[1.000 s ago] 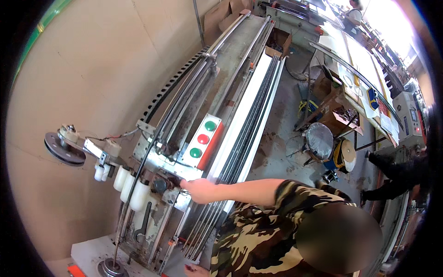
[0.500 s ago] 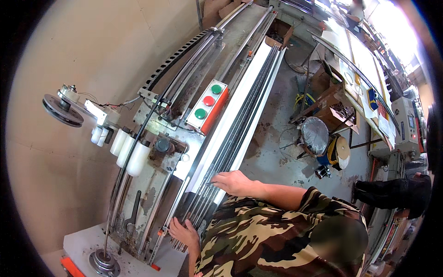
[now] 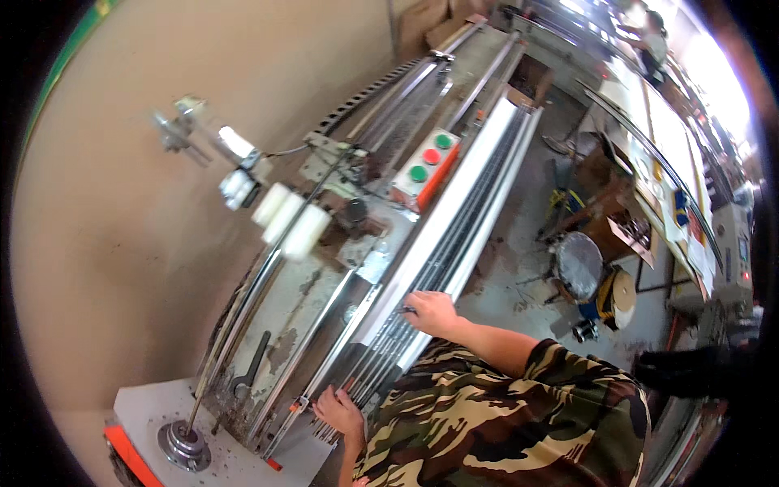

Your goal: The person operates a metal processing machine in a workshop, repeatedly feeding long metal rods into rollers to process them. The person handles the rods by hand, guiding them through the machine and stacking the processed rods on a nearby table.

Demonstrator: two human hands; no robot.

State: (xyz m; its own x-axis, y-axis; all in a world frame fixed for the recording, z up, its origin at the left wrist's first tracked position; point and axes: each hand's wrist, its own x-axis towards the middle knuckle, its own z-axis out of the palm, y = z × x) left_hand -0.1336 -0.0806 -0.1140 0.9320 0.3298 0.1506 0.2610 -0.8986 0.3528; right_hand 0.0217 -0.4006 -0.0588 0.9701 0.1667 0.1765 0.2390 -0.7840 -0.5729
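Note:
Long thin metal rods point(image 3: 442, 264) lie side by side in a white channel point(image 3: 442, 203) along the machine's right side. My right hand point(image 3: 434, 314) is over their middle stretch, its fingers curled closed at the rods; what sits between the fingertips is too small to make out. Nearer to me, my left hand point(image 3: 339, 411) rests at the near ends of the rods, fingers bent a little and apart. Just left of it a slim metal rail point(image 3: 333, 353) runs along the machine bed.
Beyond my hands stands a carriage with a button box point(image 3: 426, 169) and white rollers point(image 3: 290, 219). A wrench point(image 3: 254, 365) lies on the bed, left of the rail. To the right are a round stool point(image 3: 578, 266), a spool point(image 3: 623, 299) and cardboard boxes point(image 3: 617, 235). Another person point(image 3: 651, 45) is far back.
The view has swung, so the scene sits further right. The carriage with the button box and rollers has slid away along the rails. My right hand's fingers have curled more.

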